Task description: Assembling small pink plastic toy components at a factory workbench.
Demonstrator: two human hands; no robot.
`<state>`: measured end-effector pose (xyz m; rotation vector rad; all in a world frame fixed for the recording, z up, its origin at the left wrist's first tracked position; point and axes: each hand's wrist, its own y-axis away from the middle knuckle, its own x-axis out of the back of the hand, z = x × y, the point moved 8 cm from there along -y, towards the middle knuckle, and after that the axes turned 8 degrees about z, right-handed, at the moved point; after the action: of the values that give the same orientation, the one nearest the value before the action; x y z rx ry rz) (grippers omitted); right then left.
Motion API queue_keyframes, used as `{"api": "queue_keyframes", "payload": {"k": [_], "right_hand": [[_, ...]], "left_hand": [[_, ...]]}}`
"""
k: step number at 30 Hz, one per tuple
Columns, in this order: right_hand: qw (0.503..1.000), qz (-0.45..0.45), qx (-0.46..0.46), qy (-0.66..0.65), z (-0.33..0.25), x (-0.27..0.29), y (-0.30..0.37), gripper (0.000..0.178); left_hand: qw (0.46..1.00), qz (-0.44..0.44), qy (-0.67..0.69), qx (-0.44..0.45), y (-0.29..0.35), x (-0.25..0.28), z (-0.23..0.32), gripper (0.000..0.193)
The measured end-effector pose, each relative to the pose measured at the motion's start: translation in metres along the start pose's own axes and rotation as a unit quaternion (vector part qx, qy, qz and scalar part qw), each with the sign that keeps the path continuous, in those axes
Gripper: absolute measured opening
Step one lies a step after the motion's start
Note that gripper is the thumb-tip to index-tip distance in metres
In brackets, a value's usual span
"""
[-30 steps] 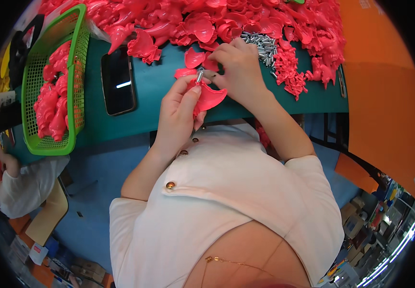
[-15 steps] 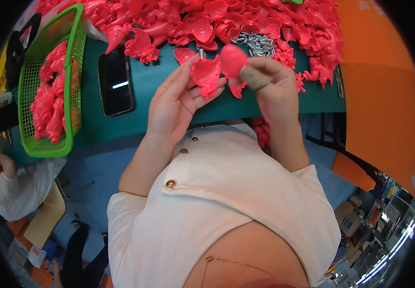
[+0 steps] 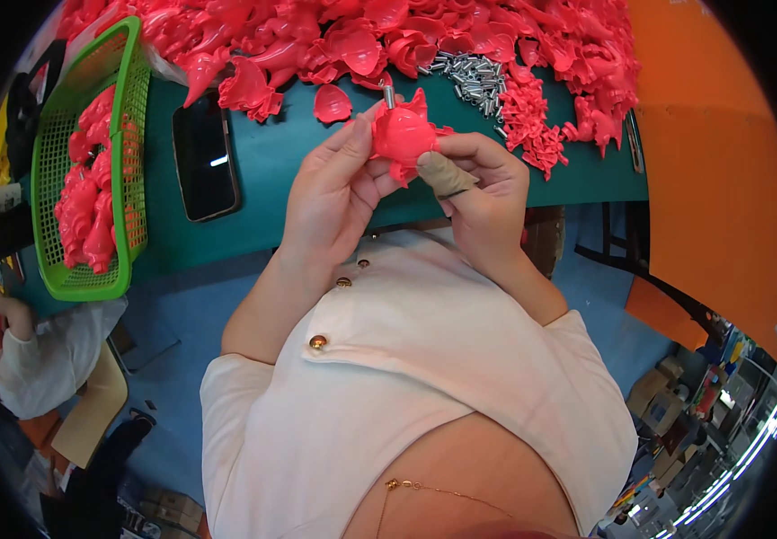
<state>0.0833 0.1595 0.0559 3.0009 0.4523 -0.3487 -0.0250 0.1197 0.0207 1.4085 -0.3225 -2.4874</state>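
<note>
Above the table's near edge, both hands hold a glossy pink plastic shell piece (image 3: 404,133) with a spiky, ragged rim. My left hand (image 3: 330,184) is closed round its left side, thumb on top. A small silver metal cylinder (image 3: 389,96), perhaps a spring, stands up by the left fingertips at the piece's top edge. From the right, my right hand (image 3: 487,184) grips it between thumb and fingers; a beige cover wraps that thumb. How the parts join underneath is hidden. Just beyond the left hand, a loose pink shell (image 3: 332,103) lies on the table.
A large heap of pink plastic parts (image 3: 316,40) spans the far side of the green table (image 3: 271,162). Silver springs (image 3: 474,79) and small pink parts (image 3: 528,126) lie far right. A phone (image 3: 205,166) and green basket (image 3: 141,180) are left. Another person's sleeve (image 3: 42,359) shows lower left.
My right hand has brought its rounded pink piece left onto the shell in my left hand; the two now overlap. A pink piece that showed below them is no longer seen separately.
</note>
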Motion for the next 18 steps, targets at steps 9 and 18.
{"api": "queue_keyframes", "payload": {"k": [9,18], "right_hand": [[0.999,-0.034,0.023,0.025,-0.006,0.003,-0.001,0.013],[0.986,-0.035,0.073,0.144,-0.011,-0.002,0.003,0.011]], "left_hand": [[1.0,-0.003,-0.001,0.01,-0.002,-0.003,-0.004,0.041],[0.998,0.041,-0.053,-0.005,-0.002,-0.004,-0.009,0.04]]}}
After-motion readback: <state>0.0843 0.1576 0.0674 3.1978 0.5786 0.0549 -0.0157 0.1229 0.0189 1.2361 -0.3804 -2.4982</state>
